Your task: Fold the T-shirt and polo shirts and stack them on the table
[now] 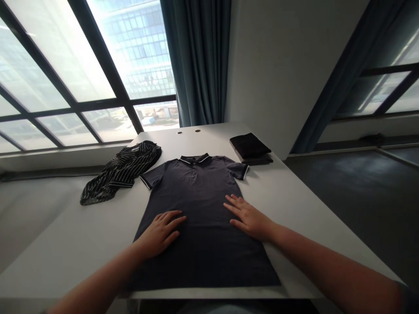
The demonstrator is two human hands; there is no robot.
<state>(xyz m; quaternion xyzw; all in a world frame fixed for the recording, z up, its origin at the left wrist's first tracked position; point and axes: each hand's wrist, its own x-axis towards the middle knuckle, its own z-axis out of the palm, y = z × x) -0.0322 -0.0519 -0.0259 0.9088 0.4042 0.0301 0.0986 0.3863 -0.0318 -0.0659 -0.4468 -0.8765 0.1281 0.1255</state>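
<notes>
A dark grey polo shirt (203, 196) lies spread flat, front side up, with its collar toward the far end and its hem by the near table edge. White trim lines the black collar and sleeve cuffs. My left hand (161, 232) rests on the left side of the shirt's body, fingers stretched and apart. On the right side, my right hand (247, 217) lies with spread fingers over the shirt near its side seam. Neither hand grips the cloth.
The white table (314, 218) bears a crumpled black striped garment (122, 170) at the left and a stack of folded dark clothes (250, 147) at the far right. Two round holes sit near its far edge. Beyond are windows, a blue curtain (199, 61) and a wall.
</notes>
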